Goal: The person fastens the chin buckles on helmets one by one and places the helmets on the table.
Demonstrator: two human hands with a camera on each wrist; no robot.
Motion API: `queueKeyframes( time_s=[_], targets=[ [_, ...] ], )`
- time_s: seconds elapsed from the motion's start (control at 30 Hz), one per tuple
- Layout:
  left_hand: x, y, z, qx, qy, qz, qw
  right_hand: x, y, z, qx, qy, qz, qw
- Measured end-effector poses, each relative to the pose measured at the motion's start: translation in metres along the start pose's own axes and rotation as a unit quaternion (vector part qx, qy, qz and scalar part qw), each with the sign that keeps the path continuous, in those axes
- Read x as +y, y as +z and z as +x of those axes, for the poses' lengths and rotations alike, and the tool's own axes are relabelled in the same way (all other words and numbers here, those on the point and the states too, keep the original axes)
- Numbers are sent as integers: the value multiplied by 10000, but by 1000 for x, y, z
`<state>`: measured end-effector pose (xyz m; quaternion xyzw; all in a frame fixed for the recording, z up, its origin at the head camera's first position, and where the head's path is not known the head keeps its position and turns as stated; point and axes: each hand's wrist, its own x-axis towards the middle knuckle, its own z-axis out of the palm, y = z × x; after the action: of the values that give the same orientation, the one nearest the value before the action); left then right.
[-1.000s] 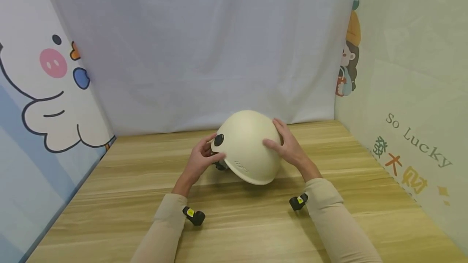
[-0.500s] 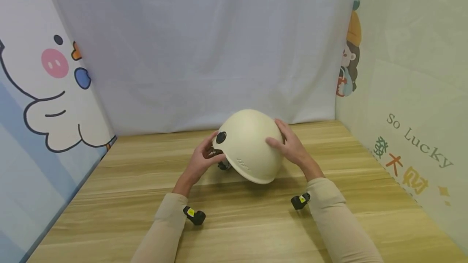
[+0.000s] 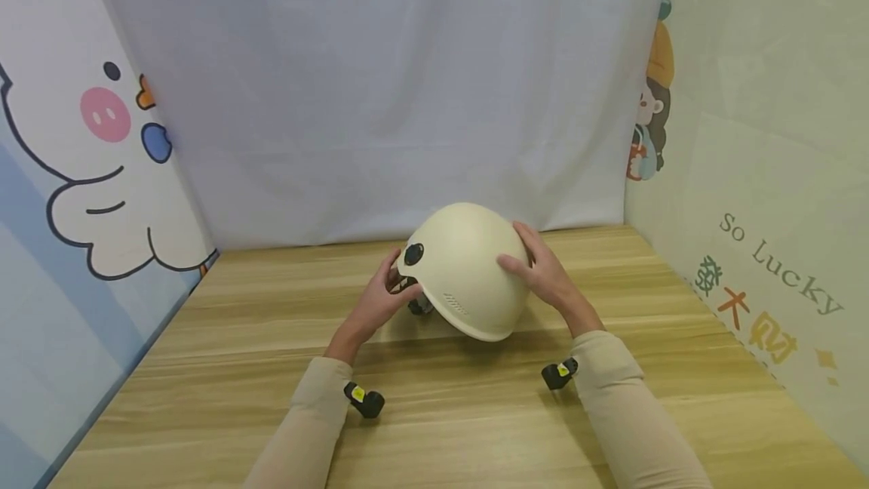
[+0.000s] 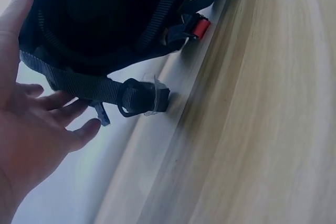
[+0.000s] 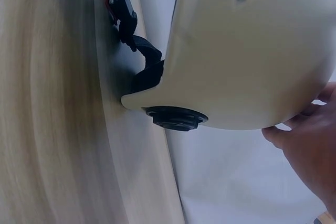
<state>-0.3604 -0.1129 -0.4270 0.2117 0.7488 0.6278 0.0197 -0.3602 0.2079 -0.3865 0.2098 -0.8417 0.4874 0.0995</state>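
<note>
A cream helmet rests tilted on the wooden table, with its dome toward my right hand and its open underside toward my left. My left hand holds its left rim, thumb in front and fingers behind. In the left wrist view, those fingers lie by a dark chin strap. Dark padding fills the inside, and a red buckle piece hangs near the tabletop. My right hand grips the dome's right side, its thumb on the shell; the other fingers are partly hidden. A round black knob sits on the shell.
The wooden table reaches back to a pale hanging curtain. Printed cartoon panels stand on the left and right. A small black camera sits at each wrist, the left camera and the right camera.
The helmet has shifted slightly right and turned a little, uncovering more of the rim and straps near my left hand. My right hand has moved slightly right with it.
</note>
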Motion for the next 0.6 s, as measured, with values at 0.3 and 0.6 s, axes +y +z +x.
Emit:
queueKeyframes(
  time_s=[0.3,0.6],
  targets=[
    [-1,4,1,-319,170,-188,9992,-41,-5,-12,-56,16,54,10000],
    [1,5,0,-424,272,-416,9979,5,1,0,41,9,170,9998]
  ],
)
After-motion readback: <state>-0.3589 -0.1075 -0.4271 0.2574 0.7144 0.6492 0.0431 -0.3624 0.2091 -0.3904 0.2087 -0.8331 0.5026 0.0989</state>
